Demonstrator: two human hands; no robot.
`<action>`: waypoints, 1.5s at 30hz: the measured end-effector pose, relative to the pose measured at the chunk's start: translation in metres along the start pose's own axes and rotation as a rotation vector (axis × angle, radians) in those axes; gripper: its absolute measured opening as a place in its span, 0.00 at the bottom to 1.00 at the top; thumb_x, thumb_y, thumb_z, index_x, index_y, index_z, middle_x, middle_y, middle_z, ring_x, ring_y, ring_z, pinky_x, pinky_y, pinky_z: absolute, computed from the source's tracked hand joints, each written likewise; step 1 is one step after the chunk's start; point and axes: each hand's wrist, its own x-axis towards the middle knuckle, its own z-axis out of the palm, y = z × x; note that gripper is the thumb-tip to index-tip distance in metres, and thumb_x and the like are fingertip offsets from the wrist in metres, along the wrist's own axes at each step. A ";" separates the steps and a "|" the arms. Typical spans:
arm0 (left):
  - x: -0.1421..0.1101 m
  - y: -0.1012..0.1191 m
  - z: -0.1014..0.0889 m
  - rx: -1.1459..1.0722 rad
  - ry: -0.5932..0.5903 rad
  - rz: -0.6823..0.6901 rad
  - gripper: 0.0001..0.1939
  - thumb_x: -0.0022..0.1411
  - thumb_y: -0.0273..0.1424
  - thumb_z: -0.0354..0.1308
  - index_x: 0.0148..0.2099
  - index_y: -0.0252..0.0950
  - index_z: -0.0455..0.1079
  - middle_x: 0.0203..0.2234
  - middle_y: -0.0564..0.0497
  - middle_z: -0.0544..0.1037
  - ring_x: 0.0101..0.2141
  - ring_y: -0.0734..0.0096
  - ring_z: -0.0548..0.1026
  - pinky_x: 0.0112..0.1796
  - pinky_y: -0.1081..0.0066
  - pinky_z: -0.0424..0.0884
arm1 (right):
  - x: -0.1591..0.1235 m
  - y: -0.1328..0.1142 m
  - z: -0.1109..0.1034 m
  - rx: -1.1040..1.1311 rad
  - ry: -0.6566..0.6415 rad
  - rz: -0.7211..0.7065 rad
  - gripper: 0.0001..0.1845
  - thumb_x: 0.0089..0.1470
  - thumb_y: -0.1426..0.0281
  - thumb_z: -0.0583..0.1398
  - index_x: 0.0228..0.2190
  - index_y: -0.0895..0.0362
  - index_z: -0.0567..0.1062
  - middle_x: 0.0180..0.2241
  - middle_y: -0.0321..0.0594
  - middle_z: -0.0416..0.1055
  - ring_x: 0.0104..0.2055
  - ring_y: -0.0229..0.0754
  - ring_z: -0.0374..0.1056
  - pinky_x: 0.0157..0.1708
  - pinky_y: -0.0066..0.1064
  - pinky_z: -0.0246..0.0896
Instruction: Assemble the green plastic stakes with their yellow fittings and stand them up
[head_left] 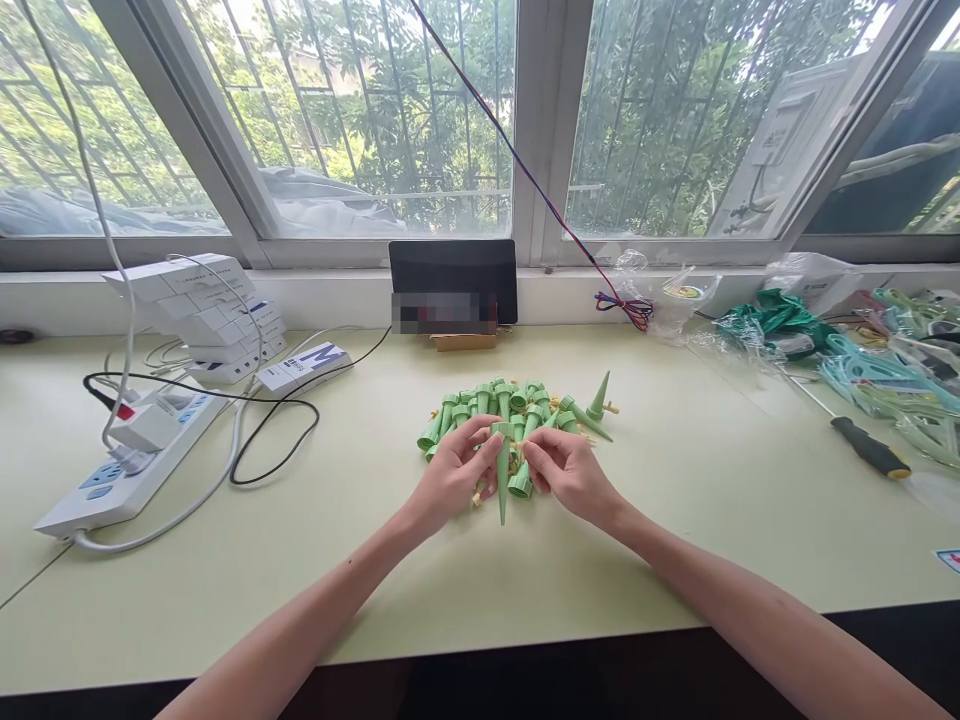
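Note:
My left hand is closed around the wide collar of a green plant watering spike, its pointed tip hanging down toward the table. Close on the right, my right hand has thumb and forefinger pinched at the spike's side; a small yellowish piece shows at these fingertips, mostly hidden. Behind both hands lies a pile of similar green spikes, several with yellow valve stubs. One spike stands point up at the pile's right edge, and a loose spike's collar rests just under my fingers.
On the left are a power strip with tangled cables, a stack of white boxes and one flat box. A dark tablet leans at the window. Rightward lie a screwdriver, green plastic and bagged cords.

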 end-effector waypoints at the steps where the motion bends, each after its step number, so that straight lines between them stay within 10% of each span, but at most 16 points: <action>1: 0.000 0.000 0.000 0.003 -0.006 -0.001 0.16 0.65 0.42 0.56 0.50 0.39 0.64 0.25 0.58 0.66 0.17 0.82 0.65 0.17 0.77 0.64 | 0.000 0.000 0.000 -0.006 -0.001 0.009 0.18 0.63 0.58 0.55 0.27 0.57 0.67 0.17 0.31 0.60 0.19 0.34 0.56 0.21 0.27 0.52; 45: -0.002 0.004 0.003 0.040 -0.005 -0.027 0.13 0.66 0.43 0.54 0.45 0.41 0.60 0.24 0.59 0.67 0.17 0.81 0.65 0.18 0.78 0.63 | -0.002 -0.004 -0.001 -0.030 -0.012 -0.020 0.18 0.62 0.56 0.56 0.30 0.57 0.70 0.21 0.33 0.61 0.22 0.34 0.57 0.22 0.28 0.53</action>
